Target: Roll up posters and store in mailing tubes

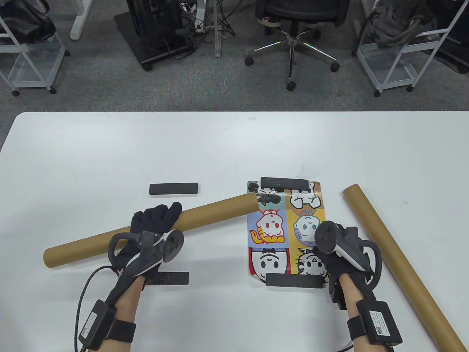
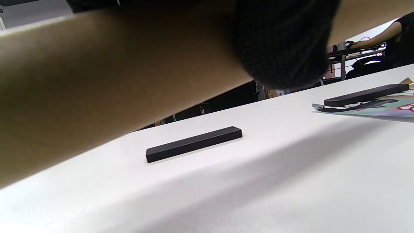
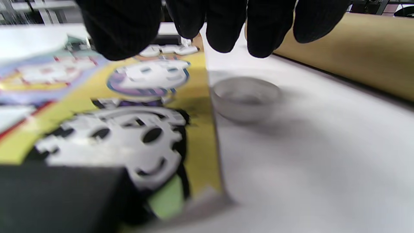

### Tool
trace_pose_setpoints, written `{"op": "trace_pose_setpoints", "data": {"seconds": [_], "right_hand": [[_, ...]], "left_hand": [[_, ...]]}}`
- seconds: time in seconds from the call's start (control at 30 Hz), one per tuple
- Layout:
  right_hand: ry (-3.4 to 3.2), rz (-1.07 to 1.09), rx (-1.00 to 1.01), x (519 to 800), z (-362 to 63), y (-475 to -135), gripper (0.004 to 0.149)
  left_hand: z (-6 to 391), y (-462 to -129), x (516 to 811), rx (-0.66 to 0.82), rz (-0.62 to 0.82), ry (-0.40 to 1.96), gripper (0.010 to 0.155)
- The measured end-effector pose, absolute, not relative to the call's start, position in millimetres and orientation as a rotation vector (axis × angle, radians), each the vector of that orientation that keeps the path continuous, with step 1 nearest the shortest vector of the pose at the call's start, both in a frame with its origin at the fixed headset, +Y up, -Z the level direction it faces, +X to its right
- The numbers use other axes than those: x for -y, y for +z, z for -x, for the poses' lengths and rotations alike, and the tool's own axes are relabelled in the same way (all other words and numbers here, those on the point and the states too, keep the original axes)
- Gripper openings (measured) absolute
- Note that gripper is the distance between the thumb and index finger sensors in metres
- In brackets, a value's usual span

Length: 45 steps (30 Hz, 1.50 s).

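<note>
My left hand (image 1: 158, 223) grips a brown cardboard mailing tube (image 1: 91, 244) near its middle and holds it slanted, its right end over the poster's top left corner. In the left wrist view the tube (image 2: 97, 81) fills the top, with a gloved finger (image 2: 284, 42) around it. A cartoon poster (image 1: 273, 227) lies flat, held by black bars at its top (image 1: 284, 183) and bottom (image 1: 295, 280). My right hand (image 1: 324, 256) hovers over the poster's lower right edge. Its fingers (image 3: 223, 35) hang free and hold nothing, above a translucent cap (image 3: 245, 97) lying beside the poster (image 3: 136, 129).
A second cardboard tube (image 1: 399, 264) lies slanted at the right of the table, close to my right hand (image 3: 355, 55). Two more black bars lie on the white table (image 1: 220, 146), one at the middle left (image 1: 173, 189), one under my left wrist (image 1: 172, 278).
</note>
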State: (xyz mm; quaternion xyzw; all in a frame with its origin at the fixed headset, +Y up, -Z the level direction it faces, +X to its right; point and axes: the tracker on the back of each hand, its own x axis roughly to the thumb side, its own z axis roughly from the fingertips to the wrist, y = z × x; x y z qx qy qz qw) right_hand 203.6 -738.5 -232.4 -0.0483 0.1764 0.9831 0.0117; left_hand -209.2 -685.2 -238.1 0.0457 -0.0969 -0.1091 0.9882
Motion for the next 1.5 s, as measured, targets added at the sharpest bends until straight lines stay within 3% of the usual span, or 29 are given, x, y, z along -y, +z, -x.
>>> {"op": "trace_pose_setpoints", "data": {"seconds": [0.27,0.9,1.17,1.5], "right_hand": [[3.107,0.232,-0.648,752.9,-209.2,-233.0,0.077],[3.271,0.209,-0.443,756.1,-209.4,-230.4,0.063],[3.078,0.142,-0.265,730.9,-204.9,-234.8,0.063],[2.192,0.028,-0.097,695.7,-186.2,-248.7,0.062]], "left_hand": [[211.9,-238.2,684.7,0.188,-0.094,-0.227,0.083],[216.2,-239.7,683.6,0.187,-0.085,-0.26,0.085],[210.2,-238.5,684.4,0.212,-0.093,-0.284,0.085],[199.0,-233.6,681.6,0.255,-0.121,-0.296,0.085]]}}
